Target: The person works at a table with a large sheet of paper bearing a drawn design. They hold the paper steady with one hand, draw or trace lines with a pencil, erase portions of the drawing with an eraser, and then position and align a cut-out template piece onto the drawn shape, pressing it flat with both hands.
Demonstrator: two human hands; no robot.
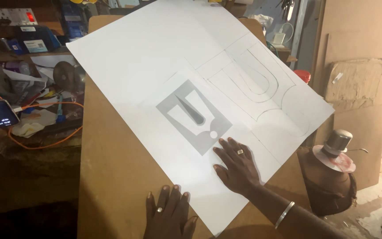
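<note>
- One broad brown board point(111, 177) fills most of the view, lying flat and slanted from upper left to lower right, with both hands over its near end.
- Over the board lies a large white paper sheet point(147, 66), turned at an angle; its far corner overhangs the board's right edge, and its near corner points toward the person.
- Pencilled outlines point(261, 84) of curved, U-like shapes cover the sheet's right part.
- A grey printed square point(194, 116) sits near the middle of the sheet, showing a white shape with a dark tapering spike and a small white dot.
- To the right of the board stands a brown rounded vessel point(328, 186) topped with a grey metal cap, near the board's edge but apart from the sheet.
- On the left, a cluttered bench point(36, 97) holds an orange cable, a round grinding disc, scraps of paper and a lit phone screen at the frame's edge.
- The right hand point(237, 166) lies palm down on the sheet just below the grey square, fingers spread and flat, gripping nothing; a ring shows on one finger and a metal bangle on the wrist.
- The left hand point(169, 212) rests flat at the sheet's near edge, fingertips touching the paper, fingers extended and open, grasping nothing; it wears a ring too.
</note>
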